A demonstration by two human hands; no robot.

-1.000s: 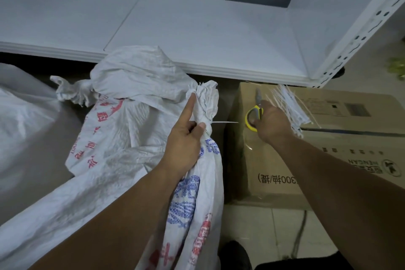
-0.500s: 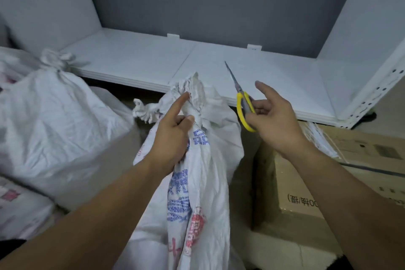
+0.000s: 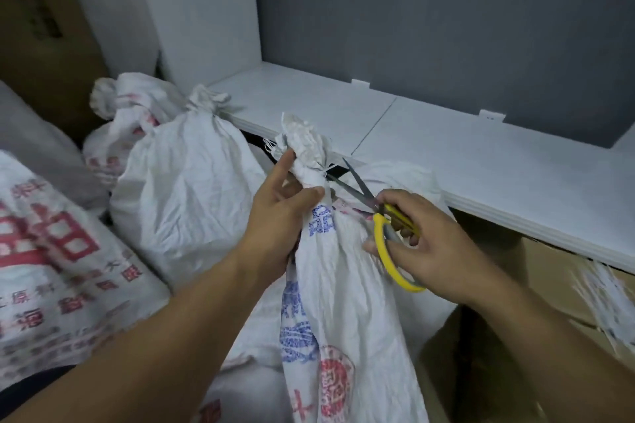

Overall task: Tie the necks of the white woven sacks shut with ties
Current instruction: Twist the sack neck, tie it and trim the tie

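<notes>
A white woven sack with blue and red print stands in the middle, its neck bunched at the top. My left hand grips that neck just below the gathered tuft. A thin white tie circles the neck and its tail sticks out to the right. My right hand holds yellow-handled scissors, fingers through the loops. The blades are parted and point up-left at the tie's tail beside the neck.
Two tied white sacks stand to the left, with a red-printed sack at the near left. A white shelf runs behind. A cardboard box at the right carries a bundle of loose white ties.
My right hand picked the scissors up from the box, then brought them down to the sack's neck with blades apart. My left hand kept its grip on the neck. The camera turned left.
</notes>
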